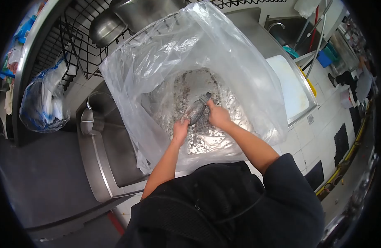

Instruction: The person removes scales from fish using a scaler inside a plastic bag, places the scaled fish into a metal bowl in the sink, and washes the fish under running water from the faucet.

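Observation:
A dark grey fish (195, 111) is held at a slant inside a large clear plastic bag (256, 82). My left hand (181, 127) grips its lower end. My right hand (217, 113) is closed at the upper end, beside a dark, ridged part that looks like the tail; whether a small tool is also there I cannot make out. Dark flecks that look like fish scales are spread over the wet bottom of the bag below both hands. The fingers partly cover the fish's ends.
A steel sink (116, 153) is at the left, with a metal strainer (92, 120) on its edge. Steel bowls (105, 28) sit on a black wire rack (70, 25) above. A white board (287, 84) lies at the right. Another person (355, 80) stands at the far right.

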Available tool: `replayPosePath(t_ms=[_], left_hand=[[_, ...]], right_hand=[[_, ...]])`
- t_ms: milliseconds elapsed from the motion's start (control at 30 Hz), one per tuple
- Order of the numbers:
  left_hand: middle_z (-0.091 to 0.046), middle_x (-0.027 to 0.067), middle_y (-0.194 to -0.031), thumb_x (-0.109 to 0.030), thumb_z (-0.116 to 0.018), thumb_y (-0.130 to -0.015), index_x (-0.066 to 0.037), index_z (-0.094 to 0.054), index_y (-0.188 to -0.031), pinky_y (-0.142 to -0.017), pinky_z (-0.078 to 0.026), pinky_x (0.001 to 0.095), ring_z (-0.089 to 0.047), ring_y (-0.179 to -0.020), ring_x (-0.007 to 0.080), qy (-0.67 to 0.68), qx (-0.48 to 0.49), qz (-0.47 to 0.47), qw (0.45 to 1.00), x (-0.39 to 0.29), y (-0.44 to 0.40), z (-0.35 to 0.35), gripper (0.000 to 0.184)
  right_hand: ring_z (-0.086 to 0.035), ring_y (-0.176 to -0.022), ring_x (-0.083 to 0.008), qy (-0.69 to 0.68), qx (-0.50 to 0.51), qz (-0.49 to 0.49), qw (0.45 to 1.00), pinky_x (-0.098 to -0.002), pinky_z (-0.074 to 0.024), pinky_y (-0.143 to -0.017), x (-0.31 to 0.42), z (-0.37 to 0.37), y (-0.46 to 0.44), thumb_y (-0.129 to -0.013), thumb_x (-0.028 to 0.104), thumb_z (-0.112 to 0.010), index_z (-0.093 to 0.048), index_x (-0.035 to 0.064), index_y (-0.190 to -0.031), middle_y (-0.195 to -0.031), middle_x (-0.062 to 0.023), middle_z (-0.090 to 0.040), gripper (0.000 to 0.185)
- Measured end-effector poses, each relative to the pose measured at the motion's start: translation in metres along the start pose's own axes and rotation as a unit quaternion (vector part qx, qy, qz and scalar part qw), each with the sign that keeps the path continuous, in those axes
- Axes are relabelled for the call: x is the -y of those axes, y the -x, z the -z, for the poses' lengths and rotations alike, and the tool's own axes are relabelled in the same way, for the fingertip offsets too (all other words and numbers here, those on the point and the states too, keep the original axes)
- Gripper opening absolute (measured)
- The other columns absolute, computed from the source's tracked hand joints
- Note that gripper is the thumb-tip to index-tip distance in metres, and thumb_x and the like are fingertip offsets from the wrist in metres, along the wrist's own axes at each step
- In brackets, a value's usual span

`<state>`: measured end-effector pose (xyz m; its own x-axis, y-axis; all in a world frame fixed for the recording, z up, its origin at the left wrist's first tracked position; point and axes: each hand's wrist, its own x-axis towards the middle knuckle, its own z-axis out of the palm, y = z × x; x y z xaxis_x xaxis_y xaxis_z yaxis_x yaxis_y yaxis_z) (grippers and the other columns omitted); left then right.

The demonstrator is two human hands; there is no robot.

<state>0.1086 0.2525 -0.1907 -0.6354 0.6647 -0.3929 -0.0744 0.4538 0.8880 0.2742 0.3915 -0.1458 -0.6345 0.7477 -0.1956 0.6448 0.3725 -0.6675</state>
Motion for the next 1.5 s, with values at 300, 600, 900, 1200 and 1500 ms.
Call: replayPosePath(t_ms=[300,600,900,1200,1500], left_hand=[[-0.051,0.0003,-0.069,-0.031,-0.063,-0.088,-0.002,-0.058,-0.100,-0.045,-0.032,0.0282,-0.042,-0.053,0.0097,0.055,0.008,0.062,0.997,-0.002,0.002,-0.001,0.032],[-0.049,-0.0001,-0.069,-0.033,-0.050,-0.098,-0.009,-0.055,-0.099,-0.041,-0.029,0.0242,-0.039,-0.051,0.0079,0.216,0.052,0.139,0.965,-0.017,0.016,-0.001,0.024],[-0.051,0.0009,-0.070,-0.028,-0.042,-0.100,-0.009,-0.056,-0.097,-0.039,-0.030,0.0245,-0.042,-0.053,0.0079,0.250,0.041,0.149,0.956,-0.007,0.020,-0.003,0.024],[-0.053,0.0005,-0.073,-0.031,-0.043,-0.101,-0.011,-0.054,-0.098,-0.045,-0.031,0.0264,-0.042,-0.055,0.0087,0.252,0.060,0.123,0.958,-0.004,0.014,-0.005,0.023],[-0.048,0.0003,-0.064,-0.035,-0.046,-0.100,-0.008,-0.055,-0.087,-0.042,-0.030,0.0250,-0.039,-0.049,0.0090,0.252,0.040,0.124,0.959,-0.006,0.010,-0.008,0.031]], right_hand=[[-0.066,-0.080,-0.0454,-0.014,-0.019,0.034,0.999,-0.0565,-0.0496,-0.073,-0.008,0.008,-0.005,-0.081,0.006,-0.056,-0.044,0.0107,-0.124,-0.081,-0.0264,-0.066,0.045],[-0.066,-0.080,-0.0455,-0.066,-0.049,-0.004,0.997,-0.0561,-0.0490,-0.071,0.014,-0.025,0.017,-0.083,0.007,-0.055,-0.046,0.0098,-0.124,-0.083,-0.0269,-0.066,0.042],[-0.064,-0.076,-0.0481,-0.093,-0.057,0.097,0.989,-0.0573,-0.0478,-0.070,0.016,-0.026,0.035,-0.081,0.003,-0.053,-0.041,0.0086,-0.127,-0.076,-0.0303,-0.063,0.047],[-0.064,-0.083,-0.0488,-0.147,-0.026,0.079,0.986,-0.0566,-0.0484,-0.075,0.015,-0.027,0.033,-0.082,0.005,-0.055,-0.040,0.0082,-0.128,-0.084,-0.0289,-0.066,0.048],[-0.063,-0.092,-0.0503,-0.142,0.051,0.009,0.989,-0.0561,-0.0477,-0.080,0.028,-0.029,0.092,-0.084,0.005,-0.057,-0.039,0.0051,-0.131,-0.101,-0.0340,-0.063,0.051]])
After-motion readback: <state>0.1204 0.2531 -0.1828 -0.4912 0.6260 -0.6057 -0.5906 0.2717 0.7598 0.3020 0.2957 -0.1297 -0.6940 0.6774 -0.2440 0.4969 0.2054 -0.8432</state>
